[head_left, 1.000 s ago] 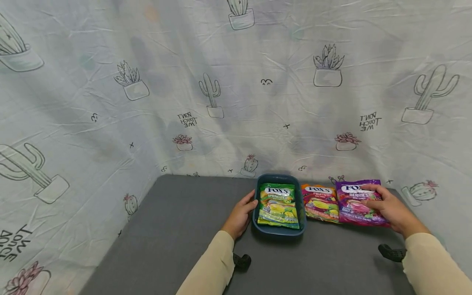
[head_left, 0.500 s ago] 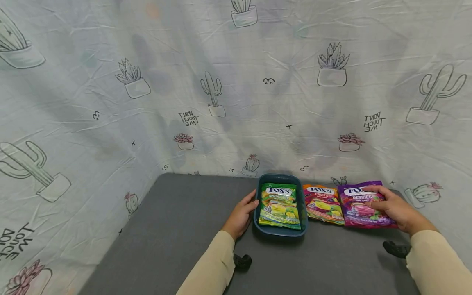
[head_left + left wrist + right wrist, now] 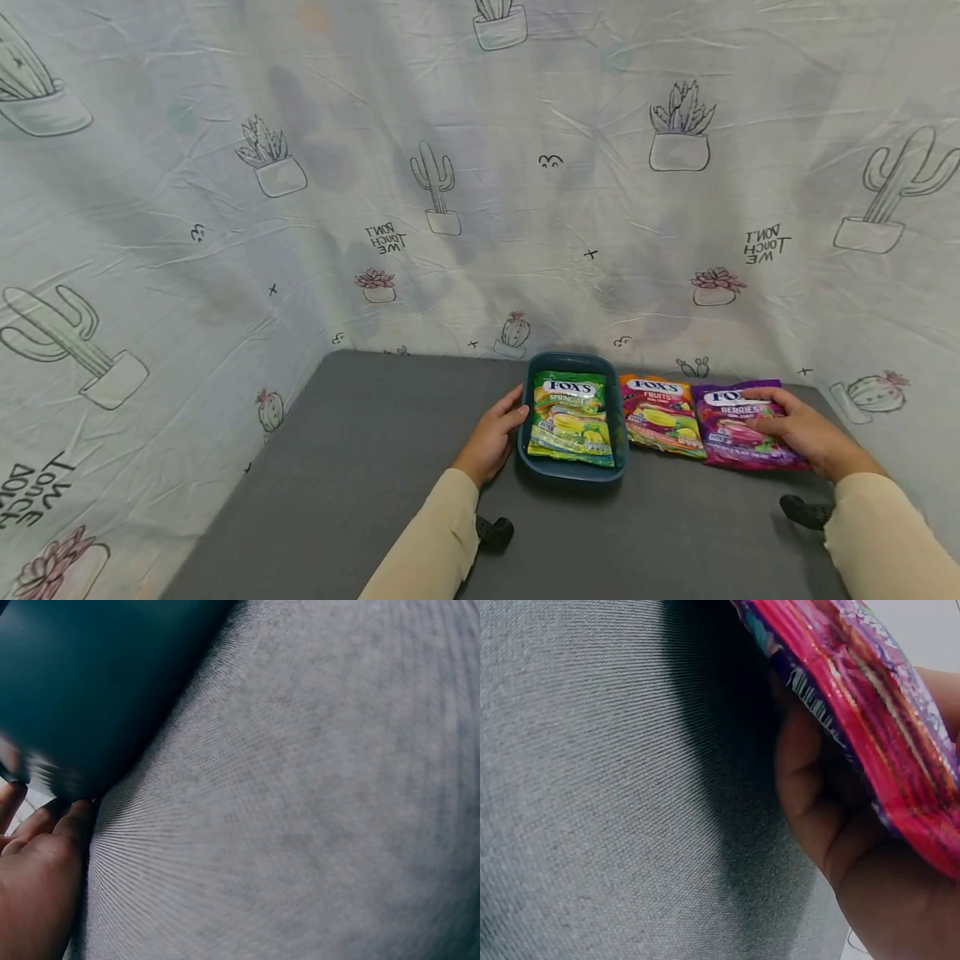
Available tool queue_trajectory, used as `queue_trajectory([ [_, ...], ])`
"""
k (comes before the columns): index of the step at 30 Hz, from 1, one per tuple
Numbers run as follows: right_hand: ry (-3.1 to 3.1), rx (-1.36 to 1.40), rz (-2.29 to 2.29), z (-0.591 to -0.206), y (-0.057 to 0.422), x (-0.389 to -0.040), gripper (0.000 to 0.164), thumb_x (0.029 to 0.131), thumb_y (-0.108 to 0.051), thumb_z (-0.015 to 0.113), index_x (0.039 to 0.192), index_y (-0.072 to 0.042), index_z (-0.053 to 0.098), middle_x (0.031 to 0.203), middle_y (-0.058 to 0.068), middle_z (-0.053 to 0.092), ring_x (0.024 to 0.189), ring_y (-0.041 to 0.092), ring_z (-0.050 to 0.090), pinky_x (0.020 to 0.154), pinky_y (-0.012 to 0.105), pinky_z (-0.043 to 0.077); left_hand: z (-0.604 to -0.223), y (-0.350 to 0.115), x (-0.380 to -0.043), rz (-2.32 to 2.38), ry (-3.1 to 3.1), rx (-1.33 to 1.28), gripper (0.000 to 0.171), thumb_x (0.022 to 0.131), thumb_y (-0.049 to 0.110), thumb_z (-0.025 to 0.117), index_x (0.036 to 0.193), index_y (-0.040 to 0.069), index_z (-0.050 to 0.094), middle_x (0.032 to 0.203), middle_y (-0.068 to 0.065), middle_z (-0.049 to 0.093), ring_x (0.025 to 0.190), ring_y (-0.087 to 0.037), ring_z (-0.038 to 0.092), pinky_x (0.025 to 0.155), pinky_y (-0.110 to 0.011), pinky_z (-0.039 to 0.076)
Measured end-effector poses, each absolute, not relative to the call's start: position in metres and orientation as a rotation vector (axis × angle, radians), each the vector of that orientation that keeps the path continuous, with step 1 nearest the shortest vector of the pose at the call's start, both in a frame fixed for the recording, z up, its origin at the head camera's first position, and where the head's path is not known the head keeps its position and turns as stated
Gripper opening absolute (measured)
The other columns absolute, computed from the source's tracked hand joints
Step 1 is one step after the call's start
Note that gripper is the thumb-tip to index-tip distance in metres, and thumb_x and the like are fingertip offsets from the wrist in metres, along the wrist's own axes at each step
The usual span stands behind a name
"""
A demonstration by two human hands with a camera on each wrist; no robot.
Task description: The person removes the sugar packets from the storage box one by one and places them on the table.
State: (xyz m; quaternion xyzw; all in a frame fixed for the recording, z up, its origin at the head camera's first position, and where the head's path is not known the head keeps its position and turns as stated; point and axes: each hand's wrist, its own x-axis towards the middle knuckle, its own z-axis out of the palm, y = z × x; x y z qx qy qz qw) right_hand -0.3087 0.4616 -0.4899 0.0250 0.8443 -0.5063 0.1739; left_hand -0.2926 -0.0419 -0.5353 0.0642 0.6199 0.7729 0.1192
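Note:
A dark blue plastic tray (image 3: 570,477) stands on the grey table with a green Fox's Spring Tea candy bag (image 3: 572,421) lying inside it. Against the tray's left wall rests my left hand (image 3: 487,433); in the left wrist view its fingertips (image 3: 79,810) touch the outside of the wall low down. An orange-red Fox's Fruits candy bag (image 3: 660,417) lies to the right of the tray. Beside it is a purple Fox's Berries candy bag (image 3: 738,427), held by my right hand (image 3: 802,433). In the right wrist view, curled fingers (image 3: 802,776) pass under the bag's edge.
The grey table (image 3: 360,467) reaches forward to a pale curtain (image 3: 465,167) printed with cacti, which also closes in the left and right sides. A black curved piece (image 3: 495,533) sticks out at my left wrist, another black piece (image 3: 806,511) at my right.
My right hand has lowered the purple candy bag a little, and its top edge sits lower beside the orange-red bag. My left hand and the tray hold their places; the view has shifted slightly.

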Motion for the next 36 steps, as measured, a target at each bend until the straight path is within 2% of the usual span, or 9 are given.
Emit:
queue_trajectory([
  [2, 2.428, 0.068, -1.388, -0.488, 0.46, -0.309, 0.073, 0.114, -0.033, 0.06, 0.166, 0.001, 0.023, 0.15, 0.043, 0.028, 0.107, 0.037, 0.062, 0.08, 0.044, 0.059, -0.535, -0.042, -0.292, 2.258, 1.812, 0.195, 0.058, 0.117, 0.015, 0.05, 0.171, 0.006, 0.033, 0.172, -0.017, 0.036, 0.15, -0.035, 0.043, 0.122, -0.052, 0.035],
  [10, 2.532, 0.118, -1.335, -0.484, 0.456, -0.307, 0.074, 0.113, -0.032, 0.06, 0.164, 0.007, 0.024, 0.153, 0.047, 0.027, 0.121, 0.054, 0.051, 0.08, 0.04, 0.052, -0.536, -0.04, -0.292, 2.268, 1.792, 0.219, 0.057, 0.117, 0.015, 0.048, 0.171, 0.005, 0.032, 0.172, -0.019, 0.035, 0.152, -0.036, 0.041, 0.123, -0.053, 0.034],
  [12, 2.54, 0.134, -1.331, -0.483, 0.456, -0.306, 0.073, 0.113, -0.032, 0.059, 0.164, 0.008, 0.024, 0.152, 0.048, 0.026, 0.124, 0.058, 0.047, 0.083, 0.045, 0.052, -0.535, -0.04, -0.292, 2.273, 1.787, 0.215, 0.058, 0.117, 0.016, 0.049, 0.171, 0.006, 0.033, 0.173, -0.018, 0.035, 0.152, -0.036, 0.041, 0.123, -0.052, 0.034],
  [17, 2.561, 0.145, -1.28, -0.482, 0.46, -0.303, 0.072, 0.114, -0.034, 0.057, 0.162, 0.01, 0.025, 0.15, 0.05, 0.027, 0.129, 0.065, 0.041, 0.097, 0.068, 0.048, -0.536, -0.041, -0.293, 2.278, 1.785, 0.2, 0.058, 0.117, 0.017, 0.051, 0.171, 0.007, 0.034, 0.172, -0.017, 0.035, 0.151, -0.035, 0.042, 0.123, -0.052, 0.034],
  [19, 2.572, 0.15, -1.265, -0.482, 0.462, -0.301, 0.072, 0.114, -0.034, 0.056, 0.16, 0.012, 0.026, 0.15, 0.05, 0.028, 0.129, 0.065, 0.041, 0.099, 0.071, 0.046, -0.537, -0.041, -0.294, 2.275, 1.787, 0.192, 0.057, 0.117, 0.017, 0.051, 0.171, 0.007, 0.035, 0.172, -0.017, 0.035, 0.151, -0.035, 0.042, 0.123, -0.052, 0.033],
  [23, 2.618, 0.179, -1.244, -0.482, 0.463, -0.3, 0.071, 0.114, -0.034, 0.056, 0.159, 0.013, 0.029, 0.15, 0.049, 0.032, 0.127, 0.063, 0.046, 0.096, 0.067, 0.05, -0.537, -0.041, -0.295, 2.273, 1.787, 0.183, 0.056, 0.117, 0.016, 0.05, 0.171, 0.008, 0.036, 0.172, -0.016, 0.036, 0.15, -0.034, 0.043, 0.123, -0.053, 0.033],
  [27, 2.672, 0.155, -1.245, -0.48, 0.462, -0.298, 0.064, 0.116, -0.028, 0.054, 0.156, 0.016, 0.032, 0.147, 0.049, 0.037, 0.127, 0.063, 0.05, 0.095, 0.065, 0.054, -0.536, -0.042, -0.295, 2.273, 1.793, 0.176, 0.056, 0.117, 0.017, 0.05, 0.171, 0.009, 0.036, 0.171, -0.017, 0.038, 0.149, -0.034, 0.045, 0.122, -0.053, 0.035],
  [36, 2.734, 0.071, -1.287, -0.469, 0.456, -0.294, 0.06, 0.117, -0.02, 0.05, 0.159, 0.017, 0.029, 0.146, 0.049, 0.041, 0.125, 0.06, 0.056, 0.092, 0.064, 0.057, -0.538, -0.042, -0.294, 2.261, 1.808, 0.153, 0.057, 0.117, 0.019, 0.051, 0.171, 0.009, 0.036, 0.171, -0.018, 0.037, 0.15, -0.035, 0.044, 0.123, -0.054, 0.033],
])
